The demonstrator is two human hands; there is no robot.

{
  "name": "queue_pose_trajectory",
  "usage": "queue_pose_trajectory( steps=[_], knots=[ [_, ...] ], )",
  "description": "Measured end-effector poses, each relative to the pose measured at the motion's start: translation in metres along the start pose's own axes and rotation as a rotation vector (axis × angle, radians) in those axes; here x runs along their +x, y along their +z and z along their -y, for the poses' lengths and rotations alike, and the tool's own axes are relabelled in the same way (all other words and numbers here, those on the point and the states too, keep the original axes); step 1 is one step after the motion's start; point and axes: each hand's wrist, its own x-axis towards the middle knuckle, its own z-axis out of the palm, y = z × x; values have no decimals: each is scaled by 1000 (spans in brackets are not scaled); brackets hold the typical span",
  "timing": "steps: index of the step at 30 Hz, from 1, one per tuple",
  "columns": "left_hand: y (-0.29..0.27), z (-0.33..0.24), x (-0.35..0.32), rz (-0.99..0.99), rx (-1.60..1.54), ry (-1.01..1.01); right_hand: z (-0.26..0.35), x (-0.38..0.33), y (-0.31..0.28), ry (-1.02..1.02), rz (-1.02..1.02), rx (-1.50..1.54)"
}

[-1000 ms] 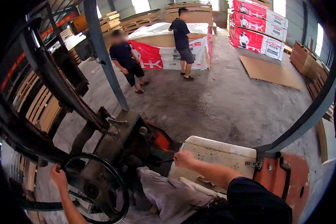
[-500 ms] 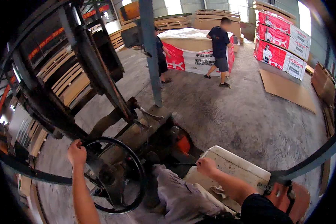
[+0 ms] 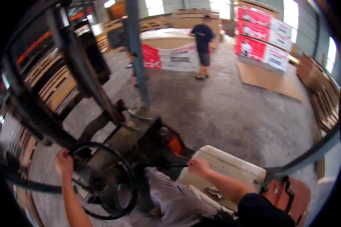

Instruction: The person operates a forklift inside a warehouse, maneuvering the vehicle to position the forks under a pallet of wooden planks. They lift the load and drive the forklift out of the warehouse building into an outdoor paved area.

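My left hand (image 3: 64, 163) is closed round the upper left rim of a black steering wheel (image 3: 129, 178). Farther right, my right hand (image 3: 197, 166) grips the end of a thin dark lever (image 3: 174, 165), just over a worn cream-white cover panel (image 3: 231, 165). My legs in grey trousers (image 3: 174, 193) lie between the wheel and that panel. The forklift's dark mast (image 3: 77, 64) rises ahead on the left.
Ahead, a person (image 3: 203, 45) in dark clothes stands by a wrapped red-and-white stack (image 3: 178, 58); another is partly hidden behind the blue-grey post (image 3: 134, 49). Wrapped stacks (image 3: 254, 47) and a flat brown board (image 3: 267, 80) are at right. Pallets (image 3: 58, 90) stand left.
The view has swung right, so the surroundings sit farther left. The person ahead has moved along the wrapped stack and turned. Both my hands keep their holds.
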Motion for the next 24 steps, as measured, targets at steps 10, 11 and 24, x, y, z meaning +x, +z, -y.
queue_pose_trajectory(
  steps=[10, 11, 24],
  knots=[
    [-43, 85, -11, 78, -82, 112, 37, -111, 31, -60, 6, -36],
    [-49, 82, -10, 83, -56, 118, 44, -114, 29, -67, 2, -23],
    [-27, 64, 29, 111, -56, 181, 65, -110, 19, 151, -56, 187]
  ],
)
